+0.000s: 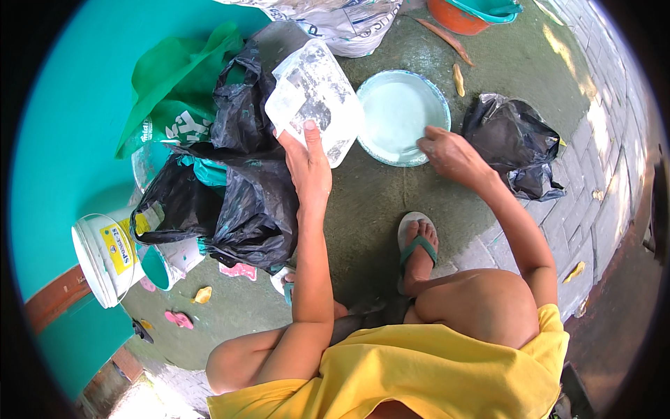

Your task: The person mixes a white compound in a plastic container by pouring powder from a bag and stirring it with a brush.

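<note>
Left hand [307, 167] grips a flat, white-smeared container [322, 94] beside a round basin [405, 72] of milky liquid [396, 119].
Right hand [455, 157] curls at the basin's rim; whether it pinches anything is unclear.

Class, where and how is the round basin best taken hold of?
The basin is likely best held by opposite parts of its rim, right hand from the right, left hand from the left once free of the white container. It stands upright, open and round, so the rim offers a hold on both sides.
</note>
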`<action>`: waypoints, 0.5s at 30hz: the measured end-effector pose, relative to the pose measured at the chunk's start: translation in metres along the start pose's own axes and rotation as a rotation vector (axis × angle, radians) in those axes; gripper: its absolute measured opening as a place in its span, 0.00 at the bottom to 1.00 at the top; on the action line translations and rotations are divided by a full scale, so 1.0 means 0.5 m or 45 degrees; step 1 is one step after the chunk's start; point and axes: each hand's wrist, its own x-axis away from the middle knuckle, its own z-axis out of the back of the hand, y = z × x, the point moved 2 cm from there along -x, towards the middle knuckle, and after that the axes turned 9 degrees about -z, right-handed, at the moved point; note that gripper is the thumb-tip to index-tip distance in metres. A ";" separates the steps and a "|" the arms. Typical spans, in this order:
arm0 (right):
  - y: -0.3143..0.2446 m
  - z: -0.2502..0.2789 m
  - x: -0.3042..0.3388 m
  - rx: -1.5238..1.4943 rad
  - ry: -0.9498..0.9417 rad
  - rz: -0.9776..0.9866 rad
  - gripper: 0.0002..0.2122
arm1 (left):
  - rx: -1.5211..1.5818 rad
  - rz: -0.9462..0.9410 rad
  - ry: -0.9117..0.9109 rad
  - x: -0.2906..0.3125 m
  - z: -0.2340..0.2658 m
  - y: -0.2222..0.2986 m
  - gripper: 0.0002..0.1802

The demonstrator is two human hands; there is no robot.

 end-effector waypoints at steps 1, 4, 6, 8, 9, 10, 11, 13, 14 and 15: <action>-0.002 -0.014 -0.012 0.018 0.023 0.060 0.05 | 0.013 -0.009 0.002 0.000 -0.001 0.000 0.46; -0.021 -0.036 -0.061 0.032 0.094 0.227 0.05 | 0.006 0.003 -0.014 0.001 -0.005 0.004 0.46; -0.028 -0.043 -0.099 0.032 0.127 0.242 0.04 | -0.008 -0.010 -0.025 0.002 -0.008 0.007 0.45; -0.021 -0.052 -0.134 0.011 0.154 0.239 0.03 | -0.026 -0.008 -0.030 0.005 -0.010 0.007 0.45; -0.014 -0.052 -0.149 -0.009 0.168 0.227 0.03 | -0.035 -0.001 -0.031 0.007 -0.011 0.008 0.45; -0.009 -0.052 -0.163 -0.030 0.179 0.217 0.03 | -0.046 0.008 -0.029 0.008 -0.010 0.007 0.44; -0.004 -0.050 -0.173 -0.026 0.212 0.214 0.03 | -0.048 0.007 -0.029 0.008 -0.010 0.006 0.44; 0.005 -0.045 -0.188 -0.016 0.277 0.209 0.03 | -0.049 0.006 -0.028 0.007 -0.010 0.003 0.44; 0.013 -0.041 -0.194 0.019 0.253 0.174 0.04 | -0.044 -0.001 -0.025 0.008 -0.011 0.002 0.44; 0.019 -0.036 -0.197 0.013 0.297 0.149 0.04 | -0.038 -0.009 -0.023 0.008 -0.012 0.000 0.44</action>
